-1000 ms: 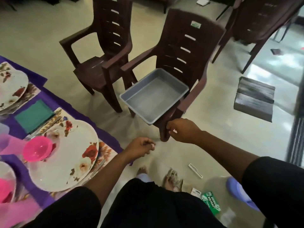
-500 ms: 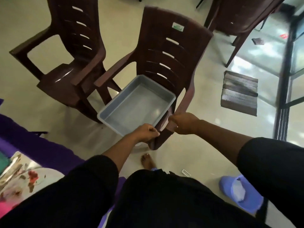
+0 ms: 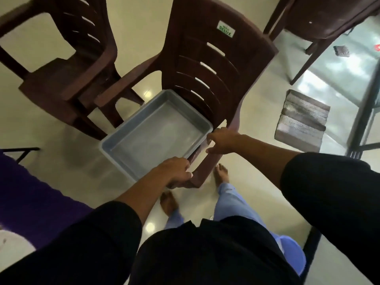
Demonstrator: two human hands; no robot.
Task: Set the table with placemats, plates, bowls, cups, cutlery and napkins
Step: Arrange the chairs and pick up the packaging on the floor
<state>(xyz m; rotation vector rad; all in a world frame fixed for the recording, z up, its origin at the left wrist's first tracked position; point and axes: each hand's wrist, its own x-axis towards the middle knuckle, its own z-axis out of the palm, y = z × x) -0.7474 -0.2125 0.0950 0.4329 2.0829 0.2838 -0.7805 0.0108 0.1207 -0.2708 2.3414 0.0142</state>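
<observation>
An empty grey plastic tray [image 3: 152,138] lies on the seat of a brown plastic chair [image 3: 216,64], jutting over the seat's front. My left hand [image 3: 176,171] has its fingers curled over the tray's near corner. My right hand [image 3: 222,141] holds the tray's right rim, fingers above and thumb below. The purple tablecloth [image 3: 26,192] shows at the left edge, with a blurred white plate rim [image 3: 12,245] at the bottom left. The other tableware is out of view.
A second brown chair [image 3: 67,64] stands close on the left, a third [image 3: 320,19] at the top right. A striped doormat [image 3: 302,118] lies before a glass door [image 3: 368,95]. My bare feet [image 3: 221,173] are under the chair's front. A blue slipper [image 3: 292,254] lies at the lower right.
The view has swung right and closer to the chair, so the set places left the frame. Both hands moved up from below the seat onto the tray's near corner and right rim.
</observation>
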